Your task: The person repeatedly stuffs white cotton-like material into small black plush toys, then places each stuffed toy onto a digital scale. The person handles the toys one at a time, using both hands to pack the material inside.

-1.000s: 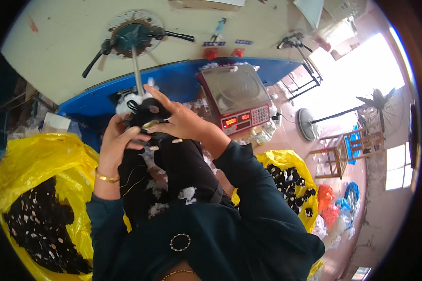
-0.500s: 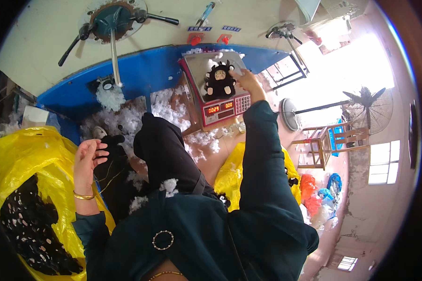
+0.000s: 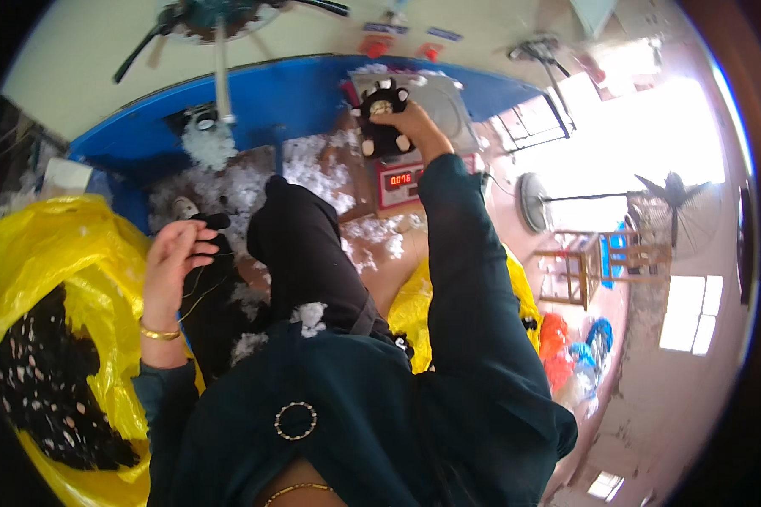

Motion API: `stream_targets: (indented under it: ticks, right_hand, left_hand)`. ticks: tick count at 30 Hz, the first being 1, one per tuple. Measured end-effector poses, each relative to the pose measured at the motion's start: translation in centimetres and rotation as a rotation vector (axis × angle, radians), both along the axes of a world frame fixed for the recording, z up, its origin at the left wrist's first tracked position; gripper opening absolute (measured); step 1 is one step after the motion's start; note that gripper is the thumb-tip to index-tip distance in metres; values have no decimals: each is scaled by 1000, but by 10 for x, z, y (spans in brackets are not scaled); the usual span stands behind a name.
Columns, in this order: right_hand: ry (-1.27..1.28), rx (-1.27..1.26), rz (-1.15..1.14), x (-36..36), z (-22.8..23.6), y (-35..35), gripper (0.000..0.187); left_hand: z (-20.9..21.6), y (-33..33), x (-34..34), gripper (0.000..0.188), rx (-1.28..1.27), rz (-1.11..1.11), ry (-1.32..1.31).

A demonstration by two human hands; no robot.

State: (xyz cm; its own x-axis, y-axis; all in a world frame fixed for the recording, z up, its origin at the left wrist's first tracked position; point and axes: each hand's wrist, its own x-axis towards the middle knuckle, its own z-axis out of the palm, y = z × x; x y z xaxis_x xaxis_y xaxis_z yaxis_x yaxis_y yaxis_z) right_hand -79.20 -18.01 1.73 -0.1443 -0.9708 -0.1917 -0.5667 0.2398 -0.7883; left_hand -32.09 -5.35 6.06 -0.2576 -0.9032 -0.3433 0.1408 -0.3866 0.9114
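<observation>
My right hand (image 3: 416, 127) grips a small black plush toy (image 3: 384, 145) with pale paws and a light face patch. It is held at the left side of a red digital scale (image 3: 397, 196), partly in front of its metal platform (image 3: 455, 110). Whether the toy still touches the platform is hard to tell. My left hand (image 3: 175, 258) hovers above my dark-clad leg with loosely bent fingers apart and nothing visible in them. Beside that hand, a yellow bag (image 3: 68, 232) stands open around a heap of black plush pieces (image 3: 51, 389).
A machine spout (image 3: 221, 80) with white stuffing (image 3: 210, 145) at its outlet juts from the pale housing above the blue panel (image 3: 254, 97). Loose stuffing covers the floor around my legs. To the right are a standing fan (image 3: 675, 203), wooden chairs (image 3: 571, 269) and coloured bags (image 3: 558, 355).
My right hand has closed around the plush toy and shifted it left on the scale. The display reading has changed. My left hand has risen slightly, and the view has tilted.
</observation>
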Motion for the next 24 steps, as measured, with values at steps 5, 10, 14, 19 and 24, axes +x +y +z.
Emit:
stream_targets:
  ticks: [5, 10, 14, 19, 24]
  right_hand:
    - [-168, -68, 683, 167, 75, 55, 77]
    - [-408, -81, 905, 214, 86, 93, 101]
    - [-219, -56, 829, 183, 88, 111, 93]
    - [184, 261, 401, 15, 35, 192, 49]
    - [555, 200, 1394, -293, 6, 339, 34]
  left_hand:
    - [4, -7, -22, 50, 100, 19, 23]
    - [5, -10, -45, 28, -67, 47, 88]
    - [-19, -8, -13, 26, -381, 110, 123]
    - [19, 18, 57, 64, -665, -28, -910]
    - [-65, 55, 226, 33, -505, 845, -1320]
